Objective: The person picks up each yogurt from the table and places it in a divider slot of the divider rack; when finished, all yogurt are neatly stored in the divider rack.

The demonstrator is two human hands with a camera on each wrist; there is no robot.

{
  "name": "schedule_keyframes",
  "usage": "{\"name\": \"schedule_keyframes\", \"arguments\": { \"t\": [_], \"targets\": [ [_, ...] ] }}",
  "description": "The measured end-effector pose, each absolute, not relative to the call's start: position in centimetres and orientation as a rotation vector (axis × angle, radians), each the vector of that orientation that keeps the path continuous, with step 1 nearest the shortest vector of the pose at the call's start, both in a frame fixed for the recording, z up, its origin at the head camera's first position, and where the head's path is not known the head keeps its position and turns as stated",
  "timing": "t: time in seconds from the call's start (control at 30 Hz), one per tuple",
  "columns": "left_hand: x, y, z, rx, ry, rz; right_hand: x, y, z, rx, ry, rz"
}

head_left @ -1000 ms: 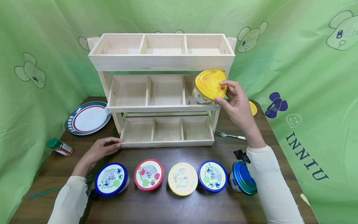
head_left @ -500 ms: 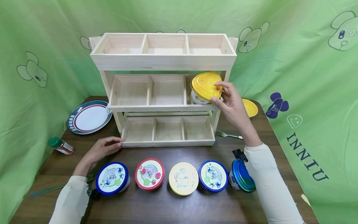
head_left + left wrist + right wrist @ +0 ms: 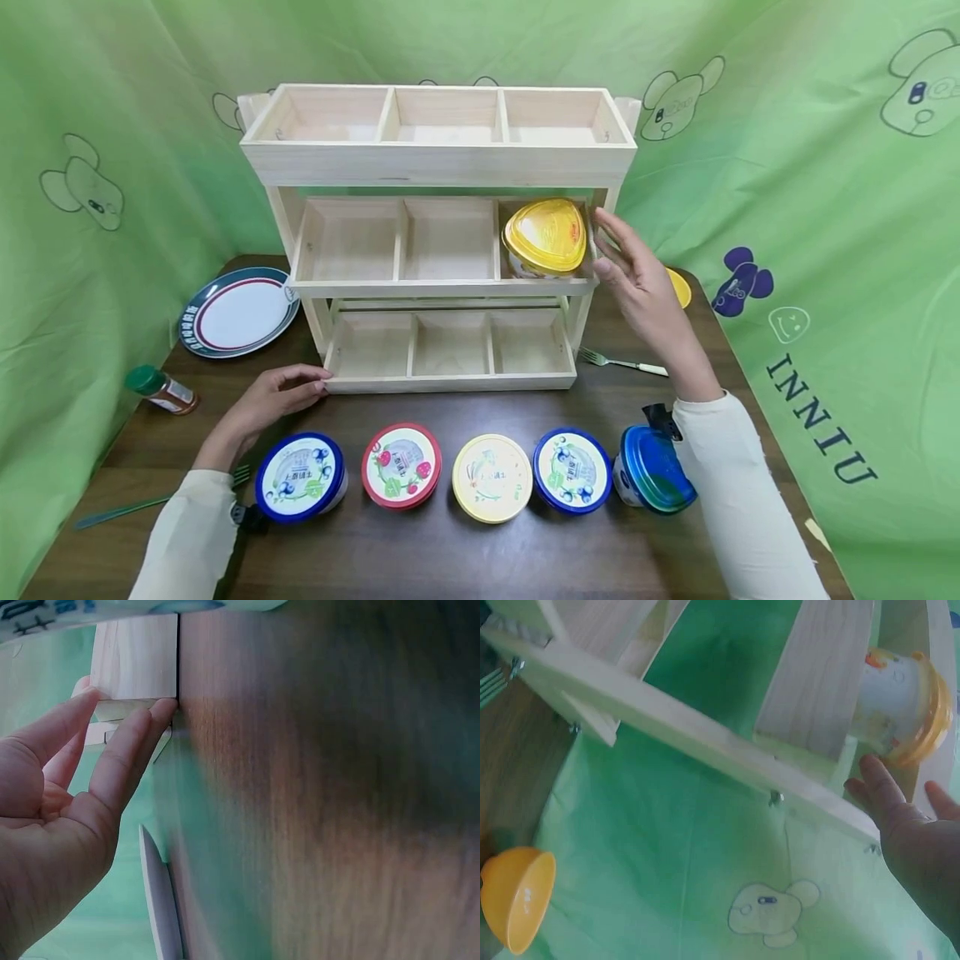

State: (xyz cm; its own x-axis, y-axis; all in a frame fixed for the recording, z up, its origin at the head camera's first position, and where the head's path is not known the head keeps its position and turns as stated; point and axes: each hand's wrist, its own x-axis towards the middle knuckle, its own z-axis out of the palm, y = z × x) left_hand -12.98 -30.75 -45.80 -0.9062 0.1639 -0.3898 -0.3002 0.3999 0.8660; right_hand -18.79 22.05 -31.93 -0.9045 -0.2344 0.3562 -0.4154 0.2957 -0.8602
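In the head view, the hands are well apart and hold nothing. The yellow tub (image 3: 544, 236) sits in the middle-tier compartment of the wooden rack (image 3: 438, 166), just beside the fingertips of the right hand (image 3: 647, 292). That placement looks done: of 9 compartments, this is the only 1 with a tub. Another 5 tubs stand outside, on the counter (image 3: 420, 554). Nearest the left hand (image 3: 272, 402) is a blue-lidded tub (image 3: 298, 477); between the hands come a red-lidded tub (image 3: 401, 465), a cream-lidded tub (image 3: 492, 478) and a second blue-lidded tub (image 3: 572, 471). A glossy blue tub (image 3: 652, 468) stands by the right wrist. All 6 are lidded, so their contents are hidden.

In the left wrist view, the left hand's extended fingers touch the rack's bottom-tier corner, apparently steadying it.

In the right wrist view, the right hand's fingers are spread, apart from the yellow tub, which is lid up; whether they touch the rack I cannot tell. A yellow bowl (image 3: 506, 896) lies well away from them; its contents cannot be made out.
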Motion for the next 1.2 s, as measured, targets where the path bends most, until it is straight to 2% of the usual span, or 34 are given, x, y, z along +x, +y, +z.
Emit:
{"name": "schedule_keyframes", "arguments": {
  "t": [0.6,0.97,1.2],
  "targets": [
    [-12.8,-30.8,-45.8,-0.117,2.249,1.521,-14.5,29.5,-32.0,0.511,-2.281,1.751],
    [-12.8,-31.0,-46.0,-0.104,2.246,1.552,-10.3,34.2,-35.5,0.344,-2.159,2.021],
    [-12.7,-30.8,-46.0,-0.110,2.243,1.561,-7.9,36.2,-37.5,0.275,-2.259,1.974]
  ]
}}
